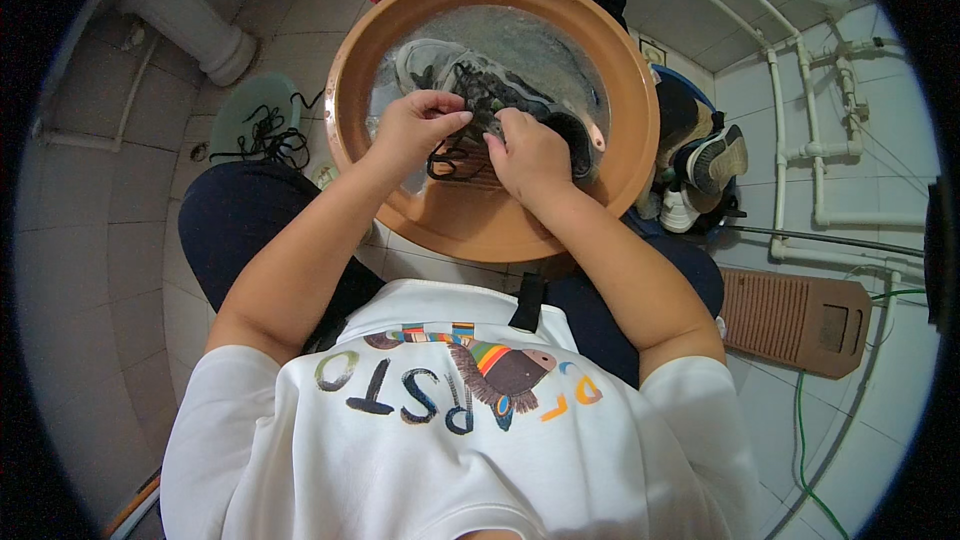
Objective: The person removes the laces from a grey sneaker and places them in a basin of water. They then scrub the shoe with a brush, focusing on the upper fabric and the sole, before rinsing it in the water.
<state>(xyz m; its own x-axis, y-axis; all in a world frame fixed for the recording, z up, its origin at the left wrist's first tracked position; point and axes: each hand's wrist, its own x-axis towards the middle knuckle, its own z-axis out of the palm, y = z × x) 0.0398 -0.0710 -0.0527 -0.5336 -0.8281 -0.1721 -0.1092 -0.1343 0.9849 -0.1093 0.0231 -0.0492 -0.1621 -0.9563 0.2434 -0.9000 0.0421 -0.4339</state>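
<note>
A dark sneaker with a pale toe (pixel 422 58) lies in a large orange-brown basin (pixel 345 100) holding cloudy water. Black shoelace (pixel 455 165) trails loosely from its middle toward me. My left hand (pixel 418 132) is over the near side of the shoe, thumb and forefinger pinched on the lace. Close to its right, my right hand (pixel 530 158) has its fingers bent and pinched at the lacing, above the dark heel opening. The exact strand between the fingertips is partly hidden.
A pale green bowl (pixel 225 120) with black laces stands at the left. Several shoes (pixel 705 165) are piled in a blue container on the right. A brown washboard (pixel 795 320) lies on the tiles (pixel 800 430), near a green cord (pixel 803 440). White pipes (pixel 785 140) line the right wall.
</note>
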